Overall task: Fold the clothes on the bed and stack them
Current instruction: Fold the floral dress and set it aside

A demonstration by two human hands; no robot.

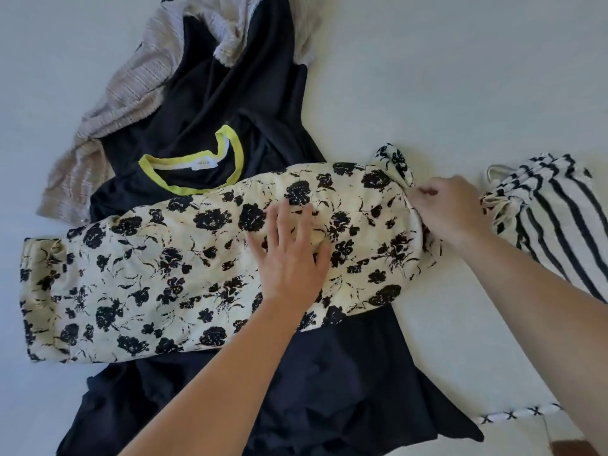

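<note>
Two hands of mine are on the clothes. Nearest to me lies a dark navy garment (329, 383), spread out on the white bed (460, 77). A white cord with black crosses (516, 414) lies just beside its right corner. On top of the navy cloth lies the cream garment with black flowers (148, 274), stretched long from left to right. My left hand (289, 255) lies flat on the middle of it, with the fingers straight and spread, pressing down and holding nothing. My right hand (447, 209) is at the right end of the flower garment. Its fingers are curled and they pinch the bunched cloth there. Just past that hand lies a white top with black stripes (552, 215), crumpled, touching the flower cloth's end. Farther away a dark top with a yellow neck band (210, 143) peeks out from under the flower garment. Farthest of all, a beige knit garment (125, 103) lies rumpled, partly under the dark top.
</note>
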